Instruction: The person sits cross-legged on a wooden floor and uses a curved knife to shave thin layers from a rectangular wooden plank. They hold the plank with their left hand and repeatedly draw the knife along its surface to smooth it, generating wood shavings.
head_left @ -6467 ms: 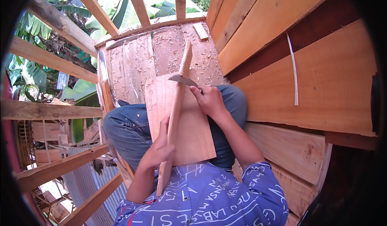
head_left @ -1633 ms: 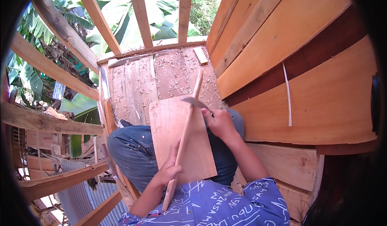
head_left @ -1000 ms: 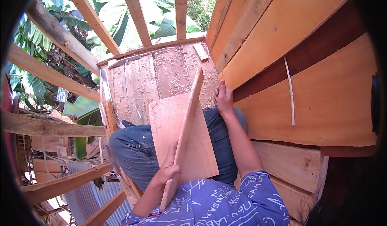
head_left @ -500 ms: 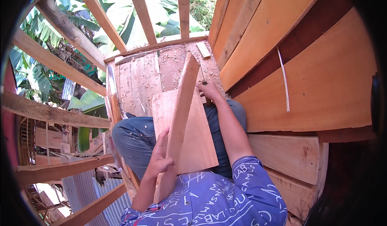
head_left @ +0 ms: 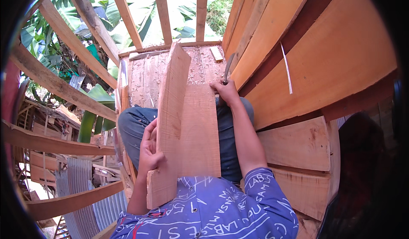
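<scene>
Left hand [head_left: 150,150] clasps the plank [head_left: 170,124] edge; right hand [head_left: 226,92] grips knife [head_left: 228,67].

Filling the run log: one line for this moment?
left hand: grips long plank | right hand: holds curved blade | wide board: on lap
</scene>
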`<state>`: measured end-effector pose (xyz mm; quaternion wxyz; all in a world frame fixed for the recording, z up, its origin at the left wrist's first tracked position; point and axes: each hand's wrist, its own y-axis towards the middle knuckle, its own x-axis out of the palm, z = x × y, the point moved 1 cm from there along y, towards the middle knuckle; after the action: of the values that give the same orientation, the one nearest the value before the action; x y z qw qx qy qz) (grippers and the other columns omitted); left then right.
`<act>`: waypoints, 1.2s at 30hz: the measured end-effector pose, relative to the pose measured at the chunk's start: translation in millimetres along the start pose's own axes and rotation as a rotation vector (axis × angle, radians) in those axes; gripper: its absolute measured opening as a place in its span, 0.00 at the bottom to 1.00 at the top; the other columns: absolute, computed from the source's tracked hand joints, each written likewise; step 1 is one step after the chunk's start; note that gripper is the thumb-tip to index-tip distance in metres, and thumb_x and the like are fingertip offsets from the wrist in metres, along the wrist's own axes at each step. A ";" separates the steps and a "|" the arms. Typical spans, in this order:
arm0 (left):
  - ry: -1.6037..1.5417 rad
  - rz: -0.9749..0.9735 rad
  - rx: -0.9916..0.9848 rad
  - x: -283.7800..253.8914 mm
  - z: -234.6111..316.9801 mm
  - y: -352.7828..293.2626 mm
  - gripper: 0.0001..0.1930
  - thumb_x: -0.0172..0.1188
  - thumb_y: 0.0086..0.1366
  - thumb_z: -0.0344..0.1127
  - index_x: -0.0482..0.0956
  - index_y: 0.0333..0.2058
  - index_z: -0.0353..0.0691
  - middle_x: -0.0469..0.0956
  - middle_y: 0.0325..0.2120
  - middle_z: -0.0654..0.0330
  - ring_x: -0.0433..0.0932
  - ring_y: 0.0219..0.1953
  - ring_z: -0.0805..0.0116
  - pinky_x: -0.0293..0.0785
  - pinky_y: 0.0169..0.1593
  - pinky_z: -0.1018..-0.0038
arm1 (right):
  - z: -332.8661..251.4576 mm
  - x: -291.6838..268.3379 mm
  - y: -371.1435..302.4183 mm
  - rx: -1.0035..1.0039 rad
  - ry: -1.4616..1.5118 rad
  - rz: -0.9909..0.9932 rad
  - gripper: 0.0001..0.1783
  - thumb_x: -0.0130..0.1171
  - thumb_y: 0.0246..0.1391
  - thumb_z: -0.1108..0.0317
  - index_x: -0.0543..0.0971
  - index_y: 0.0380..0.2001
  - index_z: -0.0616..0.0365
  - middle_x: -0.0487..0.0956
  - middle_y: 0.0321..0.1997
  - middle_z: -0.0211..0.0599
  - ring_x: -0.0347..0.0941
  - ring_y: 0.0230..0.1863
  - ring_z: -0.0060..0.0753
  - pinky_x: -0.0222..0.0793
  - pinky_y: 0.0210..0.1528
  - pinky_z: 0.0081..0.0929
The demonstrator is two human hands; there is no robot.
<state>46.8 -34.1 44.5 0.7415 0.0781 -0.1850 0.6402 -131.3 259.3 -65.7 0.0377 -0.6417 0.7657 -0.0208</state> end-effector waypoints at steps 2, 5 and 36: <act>-0.034 -0.005 0.010 3.4 5.8 -3.1 0.51 0.55 0.37 0.23 0.54 0.67 0.36 0.64 0.62 0.52 0.64 0.65 0.64 0.59 0.67 0.70 | 7.1 0.7 3.3 -0.051 -0.092 0.019 0.18 0.71 0.46 0.66 0.72 0.14 0.56 0.77 0.18 0.30 0.74 0.22 0.19 0.71 0.27 0.23; -0.032 -0.050 0.007 3.9 5.5 -1.4 0.50 0.55 0.38 0.24 0.54 0.67 0.36 0.64 0.62 0.51 0.64 0.66 0.64 0.58 0.67 0.70 | 22.8 -7.9 12.2 -0.030 -0.148 0.061 0.18 0.71 0.46 0.64 0.73 0.14 0.57 0.77 0.18 0.29 0.73 0.21 0.18 0.68 0.25 0.22; 0.130 -0.256 -0.222 -6.3 -69.1 99.7 0.49 0.60 0.43 0.30 0.53 0.68 0.38 0.61 0.64 0.53 0.59 0.67 0.61 0.55 0.67 0.68 | 23.8 2.3 11.5 0.095 -0.453 0.172 0.22 0.64 0.53 0.54 0.81 0.25 0.67 0.79 0.20 0.45 0.78 0.25 0.37 0.71 0.32 0.36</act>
<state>-39.4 1.2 -33.4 0.8314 -0.0227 -0.1947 0.5199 -141.0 259.5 -90.4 0.2403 -0.5599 0.7877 0.0908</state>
